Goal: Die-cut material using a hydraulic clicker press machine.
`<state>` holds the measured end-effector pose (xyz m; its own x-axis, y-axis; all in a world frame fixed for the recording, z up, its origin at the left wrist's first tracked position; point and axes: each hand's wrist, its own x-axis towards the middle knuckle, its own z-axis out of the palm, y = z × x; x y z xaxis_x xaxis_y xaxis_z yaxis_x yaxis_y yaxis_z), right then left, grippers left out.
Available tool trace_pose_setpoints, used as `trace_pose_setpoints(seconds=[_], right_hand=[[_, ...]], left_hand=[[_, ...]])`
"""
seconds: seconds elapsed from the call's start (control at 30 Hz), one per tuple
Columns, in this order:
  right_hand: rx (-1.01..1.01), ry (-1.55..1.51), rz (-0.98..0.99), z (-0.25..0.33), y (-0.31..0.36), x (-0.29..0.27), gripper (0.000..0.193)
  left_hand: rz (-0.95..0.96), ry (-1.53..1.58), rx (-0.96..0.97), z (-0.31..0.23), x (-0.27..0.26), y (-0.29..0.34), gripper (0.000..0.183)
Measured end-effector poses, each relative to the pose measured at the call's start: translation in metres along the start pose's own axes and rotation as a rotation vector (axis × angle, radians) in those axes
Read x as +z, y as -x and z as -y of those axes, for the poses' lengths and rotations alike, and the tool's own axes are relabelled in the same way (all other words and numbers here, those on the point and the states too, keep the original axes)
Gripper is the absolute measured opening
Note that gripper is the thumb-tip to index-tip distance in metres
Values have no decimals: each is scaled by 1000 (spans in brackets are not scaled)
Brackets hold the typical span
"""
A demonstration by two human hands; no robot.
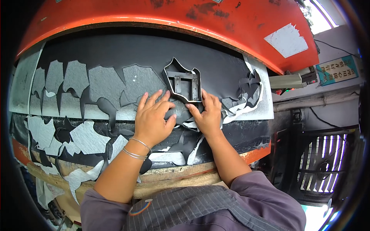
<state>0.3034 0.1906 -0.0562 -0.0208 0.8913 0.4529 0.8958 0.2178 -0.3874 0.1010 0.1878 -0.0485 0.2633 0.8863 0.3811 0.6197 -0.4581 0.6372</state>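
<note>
A metal cutting die (182,76), a thin-walled outline with crossbars inside, rests on a black sheet of material (111,48). My right hand (209,114) grips the die's near right corner, thumb at its near edge and fingers along its right side. Just left of the die, my left hand (152,117) lies with fingers spread over the sheet's cut near edge, the forefinger bent. Beyond those fingertips is a grey cut shape (140,81) with several similar ones in a row to its left. What lies under my left palm is hidden.
An orange machine beam (154,11) spans the far side above the sheet. Loose cut pieces (90,137) and torn scraps (86,176) litter the near edge. More scrap (250,86) curls up at the right. A fan (325,163) stands beyond, lower right.
</note>
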Motion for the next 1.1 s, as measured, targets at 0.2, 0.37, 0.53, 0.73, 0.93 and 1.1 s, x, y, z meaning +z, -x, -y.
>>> trace_pose_setpoints(seconds=[0.2,0.37,0.53,0.73,0.93,1.1], right_hand=[[-57,17,-58,0,2,1,63],[-18,-12,-20,2,-4,-6,62],[11,-116,-50,6,-1,-11,73],[40,-68,-51,15,-4,-7,78],[-52,40,-124,21,-17,-4,82],[-31,46,-76,22,-18,-2,78]], left_hand=[[44,-13,11,0,0,-1,23],[58,-38,1,-7,-5,-6,25],[4,6,-66,5,-11,-13,28],[-69,-61,-160,6,1,-32,28],[-73,-128,-134,3,0,-31,28],[-55,-133,-151,3,-3,-29,28]])
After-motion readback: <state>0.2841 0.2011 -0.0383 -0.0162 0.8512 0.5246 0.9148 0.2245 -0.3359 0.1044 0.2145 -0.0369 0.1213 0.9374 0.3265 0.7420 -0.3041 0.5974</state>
